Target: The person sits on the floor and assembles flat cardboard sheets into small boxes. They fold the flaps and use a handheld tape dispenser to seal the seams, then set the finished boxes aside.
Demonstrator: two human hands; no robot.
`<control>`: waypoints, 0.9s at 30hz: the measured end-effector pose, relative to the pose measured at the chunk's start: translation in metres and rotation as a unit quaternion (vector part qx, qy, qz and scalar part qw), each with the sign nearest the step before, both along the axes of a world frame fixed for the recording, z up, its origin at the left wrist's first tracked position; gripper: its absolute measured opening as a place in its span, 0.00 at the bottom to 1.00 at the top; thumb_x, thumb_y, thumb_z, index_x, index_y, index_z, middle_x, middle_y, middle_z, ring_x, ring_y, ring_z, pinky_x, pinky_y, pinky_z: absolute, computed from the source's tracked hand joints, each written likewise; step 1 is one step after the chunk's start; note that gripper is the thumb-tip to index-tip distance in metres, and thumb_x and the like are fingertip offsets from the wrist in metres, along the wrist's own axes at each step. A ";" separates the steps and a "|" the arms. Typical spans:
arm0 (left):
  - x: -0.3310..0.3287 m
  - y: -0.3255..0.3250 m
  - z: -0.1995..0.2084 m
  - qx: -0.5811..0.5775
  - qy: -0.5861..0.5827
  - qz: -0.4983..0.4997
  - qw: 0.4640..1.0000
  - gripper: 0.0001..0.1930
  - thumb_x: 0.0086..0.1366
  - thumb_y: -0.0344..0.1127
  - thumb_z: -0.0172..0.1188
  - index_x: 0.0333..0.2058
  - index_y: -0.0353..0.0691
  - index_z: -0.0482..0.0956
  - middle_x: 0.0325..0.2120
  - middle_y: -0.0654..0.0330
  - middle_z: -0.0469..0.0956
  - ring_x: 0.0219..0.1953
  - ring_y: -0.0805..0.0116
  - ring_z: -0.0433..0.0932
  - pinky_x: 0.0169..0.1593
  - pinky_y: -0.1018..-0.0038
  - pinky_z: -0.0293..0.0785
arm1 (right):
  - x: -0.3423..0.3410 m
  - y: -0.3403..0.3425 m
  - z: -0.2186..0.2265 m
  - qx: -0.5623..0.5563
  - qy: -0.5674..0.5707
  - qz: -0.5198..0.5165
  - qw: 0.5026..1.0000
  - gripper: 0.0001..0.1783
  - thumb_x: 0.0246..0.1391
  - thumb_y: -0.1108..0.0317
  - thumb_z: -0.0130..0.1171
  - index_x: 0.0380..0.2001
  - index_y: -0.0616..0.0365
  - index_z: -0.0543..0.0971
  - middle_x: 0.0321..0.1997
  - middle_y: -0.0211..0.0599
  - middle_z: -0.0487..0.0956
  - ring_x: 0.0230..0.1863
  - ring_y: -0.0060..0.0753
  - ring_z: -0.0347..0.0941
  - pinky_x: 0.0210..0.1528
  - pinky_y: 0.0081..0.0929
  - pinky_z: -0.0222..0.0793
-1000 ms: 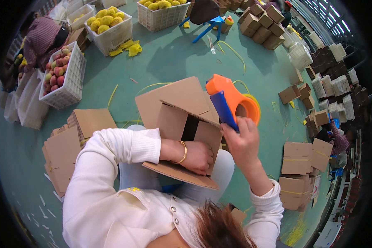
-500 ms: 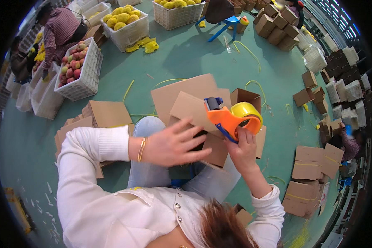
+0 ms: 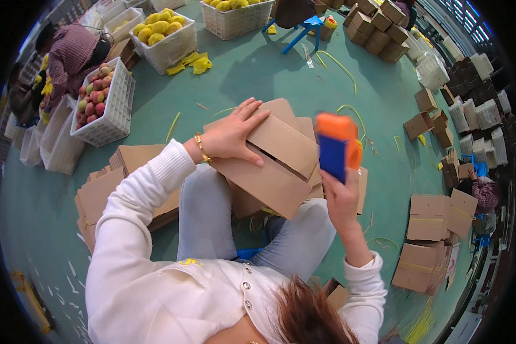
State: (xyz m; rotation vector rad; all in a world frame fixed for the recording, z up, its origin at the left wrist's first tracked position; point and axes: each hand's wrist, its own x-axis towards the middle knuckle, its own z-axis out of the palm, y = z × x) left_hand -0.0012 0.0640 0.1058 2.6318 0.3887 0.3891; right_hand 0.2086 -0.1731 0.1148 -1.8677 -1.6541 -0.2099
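A brown cardboard box (image 3: 264,172) lies across my knees with two flaps folded inward, a narrow dark gap between them. My left hand (image 3: 238,135) rests on its upper left part, fingers spread and thumb lying over a flap. Just right of the box, my right hand (image 3: 341,200) grips an orange and blue tape dispenser (image 3: 333,146), held raised and slightly blurred. The dispenser's blue face is turned up; its yellow tape roll is hardly visible. Beneath and behind the box, other cardboard (image 3: 358,189) shows.
Flattened cartons (image 3: 106,192) are stacked at my left, and more bundled cartons (image 3: 421,266) lie at my right. A white crate of apples (image 3: 106,103) and a crate of yellow-netted fruit (image 3: 163,43) stand far left near a co-worker (image 3: 74,54). Yellow straps (image 3: 344,71) litter the green floor.
The box's flaps are now folded in. My left hand has moved up and left onto the box. My right hand has turned the tape dispenser so its blue face shows.
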 end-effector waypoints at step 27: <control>0.032 -0.017 -0.007 0.035 -0.102 0.094 0.990 0.28 0.56 0.52 0.64 0.54 0.50 0.74 0.55 0.46 0.64 0.60 0.42 0.58 0.60 0.55 0.63 | 0.040 0.093 -0.015 0.039 0.207 -0.127 0.969 0.25 0.59 0.51 0.53 0.49 0.61 0.78 0.44 0.48 0.69 0.47 0.47 0.66 0.51 0.36 0.63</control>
